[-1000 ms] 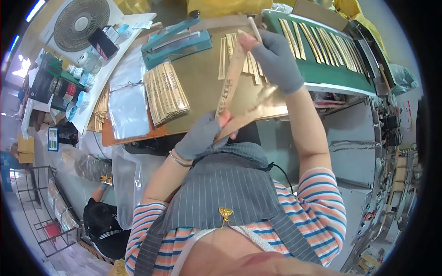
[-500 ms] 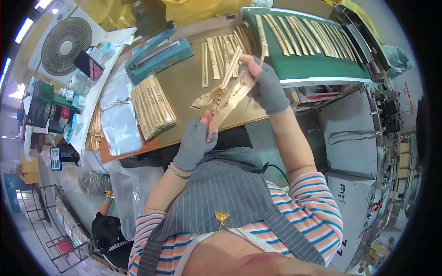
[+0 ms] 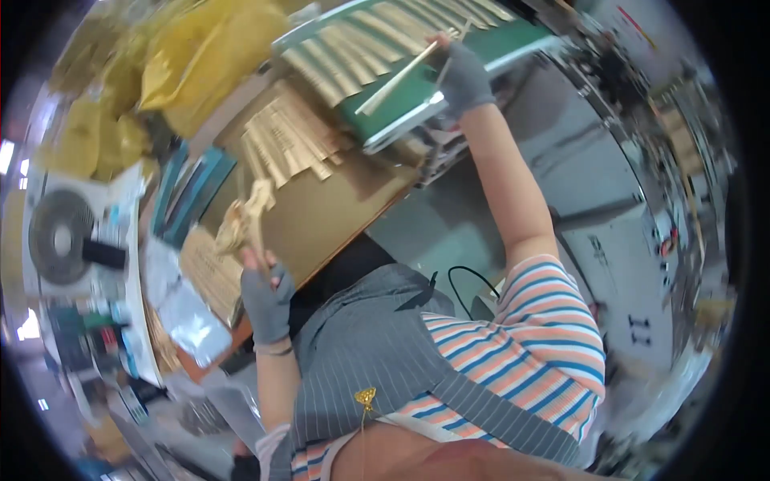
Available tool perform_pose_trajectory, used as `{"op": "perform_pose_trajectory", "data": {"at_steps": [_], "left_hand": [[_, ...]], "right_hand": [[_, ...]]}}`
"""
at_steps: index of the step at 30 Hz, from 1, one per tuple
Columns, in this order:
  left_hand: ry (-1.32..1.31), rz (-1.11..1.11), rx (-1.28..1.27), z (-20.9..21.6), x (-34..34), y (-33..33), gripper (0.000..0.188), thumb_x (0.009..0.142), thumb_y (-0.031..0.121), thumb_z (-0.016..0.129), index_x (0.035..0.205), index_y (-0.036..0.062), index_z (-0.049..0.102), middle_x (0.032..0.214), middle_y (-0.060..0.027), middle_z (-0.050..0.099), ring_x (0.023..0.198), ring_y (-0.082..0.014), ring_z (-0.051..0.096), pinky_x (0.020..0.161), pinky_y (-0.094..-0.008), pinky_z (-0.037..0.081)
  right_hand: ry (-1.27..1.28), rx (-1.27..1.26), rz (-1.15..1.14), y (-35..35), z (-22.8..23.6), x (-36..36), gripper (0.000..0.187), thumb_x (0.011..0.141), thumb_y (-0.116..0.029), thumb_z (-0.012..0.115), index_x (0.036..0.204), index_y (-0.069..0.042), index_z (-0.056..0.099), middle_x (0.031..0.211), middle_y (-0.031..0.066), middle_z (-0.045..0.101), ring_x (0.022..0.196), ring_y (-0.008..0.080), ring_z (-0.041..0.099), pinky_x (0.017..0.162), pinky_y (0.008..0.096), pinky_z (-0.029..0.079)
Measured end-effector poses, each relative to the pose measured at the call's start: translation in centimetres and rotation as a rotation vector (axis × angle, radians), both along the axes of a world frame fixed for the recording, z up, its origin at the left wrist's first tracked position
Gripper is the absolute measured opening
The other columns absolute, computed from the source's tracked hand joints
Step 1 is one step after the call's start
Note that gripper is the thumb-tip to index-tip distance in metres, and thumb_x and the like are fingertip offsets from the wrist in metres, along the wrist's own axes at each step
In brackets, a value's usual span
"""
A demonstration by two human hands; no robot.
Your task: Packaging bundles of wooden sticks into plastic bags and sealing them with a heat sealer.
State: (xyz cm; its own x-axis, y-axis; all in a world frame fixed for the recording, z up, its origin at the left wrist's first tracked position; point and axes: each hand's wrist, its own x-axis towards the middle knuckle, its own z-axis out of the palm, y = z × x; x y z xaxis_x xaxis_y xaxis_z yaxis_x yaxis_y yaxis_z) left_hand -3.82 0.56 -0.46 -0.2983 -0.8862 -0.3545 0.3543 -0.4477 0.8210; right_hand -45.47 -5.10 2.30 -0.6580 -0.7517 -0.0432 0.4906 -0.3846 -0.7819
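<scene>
Tan crumpled paper [image 3: 233,228] juts beyond the left fingers [image 3: 250,258] gripping it; right fingers [image 3: 438,38] grasp a pale stick [image 3: 395,82] by 1 end.

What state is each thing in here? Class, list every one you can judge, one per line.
Left hand: gloved, fingertips bare, closed on the wrapper
Wrapper: crumpled
Right hand: gloved, gripping pale sticks
Pale sticks: bare, held over the green surface
Packets on the brown tabletop: lying side by side
Blue device: appears open
Yellow bags: creased
Fan: on or off, cannot tell
</scene>
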Motion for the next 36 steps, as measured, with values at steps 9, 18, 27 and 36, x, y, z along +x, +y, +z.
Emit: {"op": "perform_pose_trajectory", "data": {"at_steps": [9,18,27,36], "left_hand": [[0.017,-0.16,0.004,-1.5,6.9,-2.7,0.025,0.095,0.032,0.051,0.09,0.0087,0.055,0.062,0.0038,0.041,0.039,-0.0047,0.026,0.037,-0.0212,0.023],[-0.175,0.246,-0.025,0.2,4.4,-2.5,0.031,0.096,0.04,0.048,0.088,0.0101,0.051,0.061,0.0014,0.04,0.051,-0.008,0.036,0.044,-0.0211,0.031],[-0.307,0.108,-0.161,1.1,-5.8,1.2,0.011,0.093,0.022,0.049,0.092,0.0122,0.052,0.068,0.0042,0.045,0.052,-0.0037,0.04,0.046,-0.0175,0.035],[-0.368,-0.317,-0.68,1.2,-6.6,2.9,0.029,0.095,0.028,0.05,0.107,0.0028,0.056,0.087,-0.003,0.057,0.075,-0.0108,0.054,0.066,-0.0246,0.045]], "right_hand": [[1.592,1.194,-1.026,16.7,0.6,-21.9,0.031,0.081,-0.031,0.055,0.103,-0.011,0.063,0.101,0.015,0.064,0.091,0.033,0.062,0.075,0.0405,0.049],[0.991,1.833,-0.628,39.5,-9.2,-37.4,0.043,0.081,-0.034,0.054,0.122,-0.021,0.06,0.123,0.0193,0.055,0.119,0.0365,0.049,0.1,0.0425,0.038],[0.838,0.351,-0.718,23.8,-8.2,-21.0,0.042,0.088,-0.023,0.061,0.12,0.001,0.05,0.102,0.0084,0.055,0.084,0.0144,0.054,0.08,0.0272,0.045],[1.023,-0.247,0.627,8.5,6.0,15.0,0.017,0.083,-0.009,0.062,0.095,0.003,0.06,0.086,0.0077,0.064,0.076,0.0157,0.061,0.068,0.0298,0.049]]}}
